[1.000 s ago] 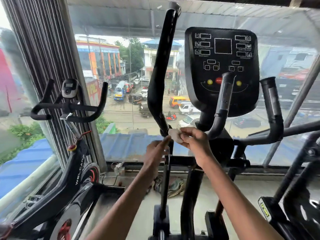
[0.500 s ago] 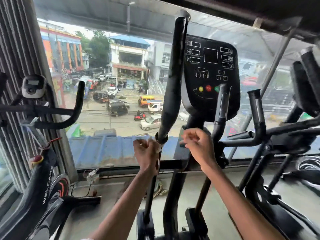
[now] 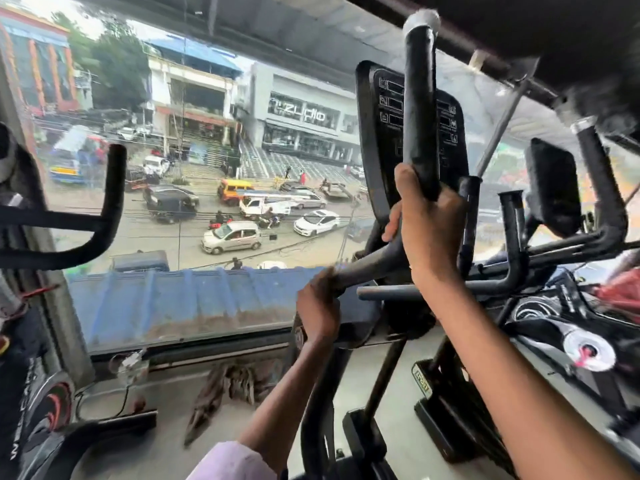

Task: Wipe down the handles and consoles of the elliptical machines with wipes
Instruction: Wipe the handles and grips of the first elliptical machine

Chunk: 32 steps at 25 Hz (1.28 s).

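Note:
The elliptical's tall black left handle [image 3: 419, 98] rises in front of its black console [image 3: 377, 140]. My right hand [image 3: 431, 233] grips this handle at its lower end, fingers curled round it. Below and to the left, my left hand [image 3: 318, 308] grips the grey bent bar [image 3: 370, 263] that carries the handle. A pale scrap at the top of that fist may be the wipe; the rest of it is hidden. The short fixed handles [image 3: 512, 237] stand just right of my right hand.
A second elliptical with its console [image 3: 552, 188] and handle [image 3: 602, 188] crowds the right side. A spin bike's handlebar [image 3: 112, 202] juts in at left. A large window [image 3: 207, 202] faces the street. A rag [image 3: 225, 386] lies on the floor below it.
My right hand rose from the frame behind the handle onto the tall handle and grips it. My left hand stayed on the bar's lower end. The view swung left and closer.

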Tool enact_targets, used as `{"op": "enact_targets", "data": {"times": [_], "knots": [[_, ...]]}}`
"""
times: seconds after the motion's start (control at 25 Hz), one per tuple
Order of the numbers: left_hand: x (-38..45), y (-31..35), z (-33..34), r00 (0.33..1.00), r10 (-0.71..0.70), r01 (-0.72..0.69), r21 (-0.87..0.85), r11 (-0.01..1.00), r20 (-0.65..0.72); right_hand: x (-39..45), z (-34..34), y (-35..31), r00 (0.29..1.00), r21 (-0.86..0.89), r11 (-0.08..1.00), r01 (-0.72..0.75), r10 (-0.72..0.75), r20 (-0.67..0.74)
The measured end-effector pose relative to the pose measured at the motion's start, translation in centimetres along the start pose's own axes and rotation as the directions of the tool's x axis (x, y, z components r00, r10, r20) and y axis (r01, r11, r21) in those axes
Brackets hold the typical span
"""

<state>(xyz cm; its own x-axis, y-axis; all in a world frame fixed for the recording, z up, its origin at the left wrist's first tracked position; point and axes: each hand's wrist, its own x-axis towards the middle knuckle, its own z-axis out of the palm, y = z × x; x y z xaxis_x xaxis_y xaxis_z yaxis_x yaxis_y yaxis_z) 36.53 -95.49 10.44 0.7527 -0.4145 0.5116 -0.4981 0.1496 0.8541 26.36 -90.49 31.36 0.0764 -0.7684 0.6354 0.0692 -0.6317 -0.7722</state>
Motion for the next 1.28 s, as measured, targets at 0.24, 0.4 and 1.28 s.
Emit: {"op": "enact_targets", "data": {"times": [0.24, 0.4, 1.28], "knots": [[-0.9, -3.5, 0.2, 0.978, 0.201, -0.208, 0.154, 0.966, 0.062, -0.5, 0.6, 0.2, 0.993, -0.009, 0.998, 0.055, -0.056, -0.104], [0.8, -1.4, -0.6, 0.985, 0.153, -0.164, 0.175, 0.971, 0.076, -0.7, 0.5, 0.0, 0.992, -0.041, 0.998, 0.055, -0.06, -0.114], [-3.1, 1.1, -0.4, 0.987, 0.145, -0.141, 0.053, 0.989, -0.064, -0.9, 0.7, 0.4, 0.985, -0.01, 0.997, 0.083, -0.083, -0.15]]}}
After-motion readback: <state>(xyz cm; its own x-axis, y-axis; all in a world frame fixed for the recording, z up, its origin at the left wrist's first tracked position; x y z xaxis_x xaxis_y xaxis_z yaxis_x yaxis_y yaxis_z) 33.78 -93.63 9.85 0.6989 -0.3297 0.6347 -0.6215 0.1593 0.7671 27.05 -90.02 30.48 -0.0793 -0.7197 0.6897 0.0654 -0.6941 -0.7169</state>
